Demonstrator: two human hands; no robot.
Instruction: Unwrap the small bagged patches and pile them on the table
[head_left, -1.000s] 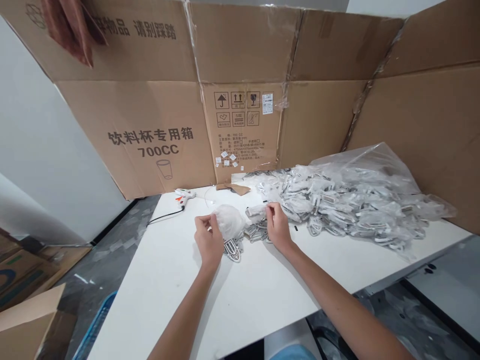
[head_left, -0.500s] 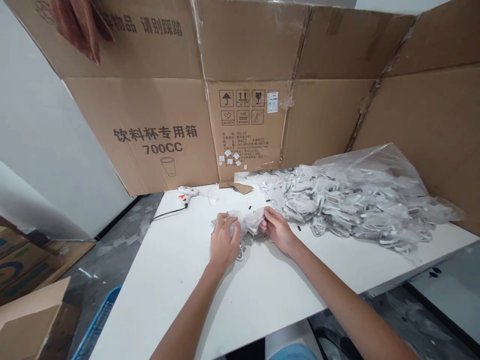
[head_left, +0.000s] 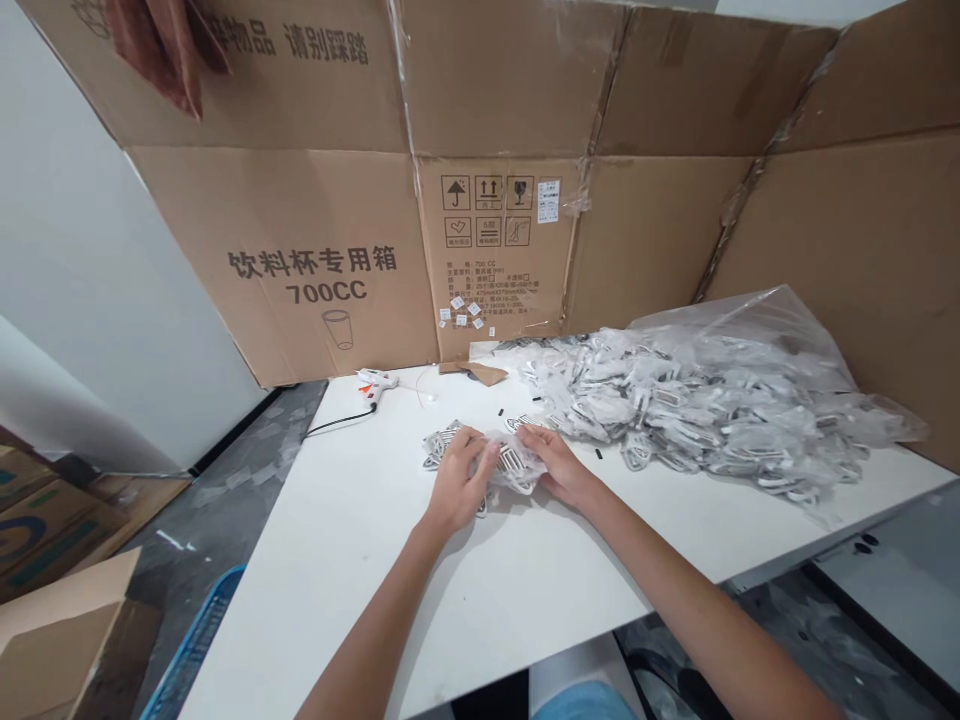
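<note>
Evidently, the clear bag [head_left: 520, 466] with its patterned grey-and-white pieces is the thing in hand, low over the table [head_left: 330, 600] and just in front of the left end of the big pile of wrapped pieces [head_left: 675, 400]. The left hand [head_left: 456, 480] is closed on its left side, thumb and fingers near each other; the right hand [head_left: 561, 466] is closed on its upper right edge, so the two hands stand a little apart with the bag between them. Whether its underside touches the table I cannot tell.

It looks light, and the film should be soft, thin and rather slippery (crumpled plastic like this tends to slide over itself). The pieces inside seem stiffer, perhaps flat metal or hard plastic, and could shift if only loose film is pinched. A surer hold is probably through the film onto the pieces' edges, one side per hand; a hard tug on one corner might tear it. More grey pieces [head_left: 439, 440] lie beside the left hand.
</note>
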